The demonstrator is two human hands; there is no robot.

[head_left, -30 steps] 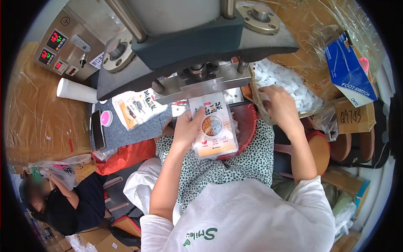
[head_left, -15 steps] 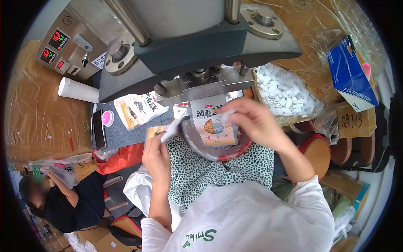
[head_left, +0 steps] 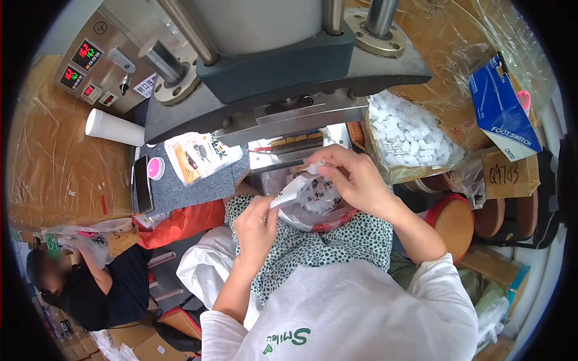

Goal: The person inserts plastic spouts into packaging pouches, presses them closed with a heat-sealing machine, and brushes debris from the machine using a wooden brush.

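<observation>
Pinching a pouch (head_left: 290, 194), closed-fingered hands (head_left: 255, 228) (head_left: 359, 180) hang over a plastic-filled basin (head_left: 338, 221) near a box (head_left: 415, 173) of white pieces (head_left: 409, 133).

This looks like a small packing workshop: a heavy metal press (head_left: 274, 63) with steel columns dominates the space, beside a control box (head_left: 135, 45) with lit digital readouts (head_left: 88, 54). Printed pouches (head_left: 198, 157), a heap of small white pieces (head_left: 412, 135), a blue-and-white foot-switch box (head_left: 500, 102) and plastic-wrapped cartons (head_left: 63, 144) crowd around, with another person (head_left: 120, 283) at the left.
</observation>
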